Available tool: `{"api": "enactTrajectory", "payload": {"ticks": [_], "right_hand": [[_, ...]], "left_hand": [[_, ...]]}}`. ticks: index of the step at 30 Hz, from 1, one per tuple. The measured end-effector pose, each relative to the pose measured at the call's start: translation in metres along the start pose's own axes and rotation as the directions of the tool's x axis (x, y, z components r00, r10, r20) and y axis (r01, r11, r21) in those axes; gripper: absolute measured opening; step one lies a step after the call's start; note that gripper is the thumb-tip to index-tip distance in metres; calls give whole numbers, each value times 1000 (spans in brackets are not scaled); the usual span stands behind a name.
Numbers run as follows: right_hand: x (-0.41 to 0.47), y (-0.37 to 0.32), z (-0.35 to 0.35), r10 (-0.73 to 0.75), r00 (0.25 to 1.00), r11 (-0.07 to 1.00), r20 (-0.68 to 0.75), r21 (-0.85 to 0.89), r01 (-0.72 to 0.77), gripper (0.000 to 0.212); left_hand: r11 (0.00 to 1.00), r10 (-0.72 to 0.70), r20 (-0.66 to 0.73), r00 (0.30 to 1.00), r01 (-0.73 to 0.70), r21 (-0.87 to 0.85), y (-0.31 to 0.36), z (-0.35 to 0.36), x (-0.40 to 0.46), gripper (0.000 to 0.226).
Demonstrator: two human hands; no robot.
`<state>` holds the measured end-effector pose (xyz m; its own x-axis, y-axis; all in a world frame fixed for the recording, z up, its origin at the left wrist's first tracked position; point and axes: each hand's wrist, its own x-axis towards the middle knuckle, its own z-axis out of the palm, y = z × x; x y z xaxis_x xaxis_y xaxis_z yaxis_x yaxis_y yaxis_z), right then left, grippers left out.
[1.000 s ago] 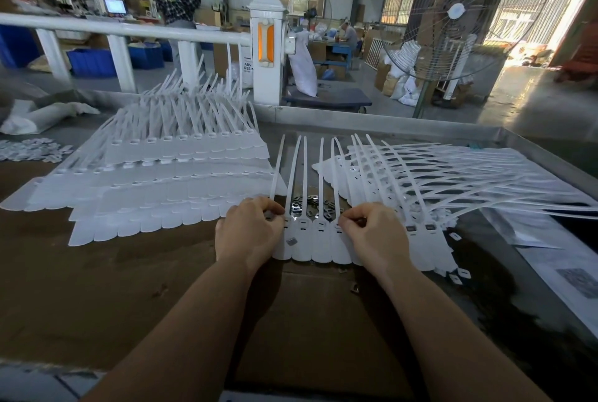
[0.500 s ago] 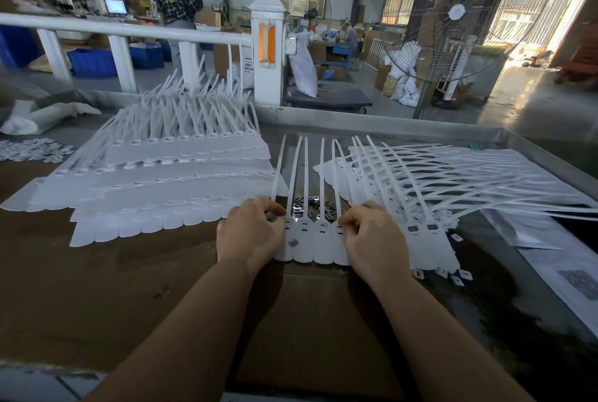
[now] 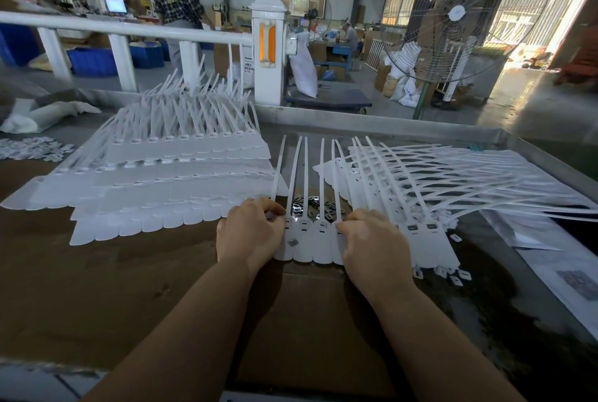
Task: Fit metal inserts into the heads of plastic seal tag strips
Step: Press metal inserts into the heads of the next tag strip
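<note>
Seating inserts: left hand (image 3: pixel 250 233) and right hand (image 3: pixel 372 241), fingers curled, pinching the ends of a strip row (image 3: pixel 312 239) flat on the table (image 3: pixel 97 272); next probably needs the loose insert (image 3: pixel 293 242) pressed into an empty head.

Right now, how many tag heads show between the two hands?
4 tag heads, side by side in one row: one against the left hand, two in the middle, one against the right hand. Others may lie hidden under the hands.
</note>
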<state>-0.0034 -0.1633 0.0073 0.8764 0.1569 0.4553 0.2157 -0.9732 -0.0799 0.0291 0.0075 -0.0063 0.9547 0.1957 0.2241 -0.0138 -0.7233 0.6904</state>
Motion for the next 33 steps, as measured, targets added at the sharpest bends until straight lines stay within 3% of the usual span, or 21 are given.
{"api": "enactTrajectory", "payload": {"ticks": [6,10,14,21,28,33], "right_hand": [[-2,-4,-2,9,999,999,-33,41,-8,24],[-5,-4,-1,-168,978,955,-122,227,192,27],[-4,-8,-1,-341,940,894,0,309,325,43],[-3,-10,4,-420,891,877,170,328,350,60],[-7,-13,-12,-440,898,830,29,395,394,42],[-10,-14,-17,-436,900,817,20,428,386,33]], "left_hand": [[1000,-11,-4,1000,11,3,0,-1,0,8],[1000,-11,-6,1000,11,15,1,-1,0,9],[1000,-6,-12,1000,7,28,2,-1,0,10],[1000,-14,-12,1000,15,27,3,-3,0,9],[999,-45,-4,999,45,15,5,-4,-1,6],[998,-56,7,998,56,17,5,-4,-2,6]]}}
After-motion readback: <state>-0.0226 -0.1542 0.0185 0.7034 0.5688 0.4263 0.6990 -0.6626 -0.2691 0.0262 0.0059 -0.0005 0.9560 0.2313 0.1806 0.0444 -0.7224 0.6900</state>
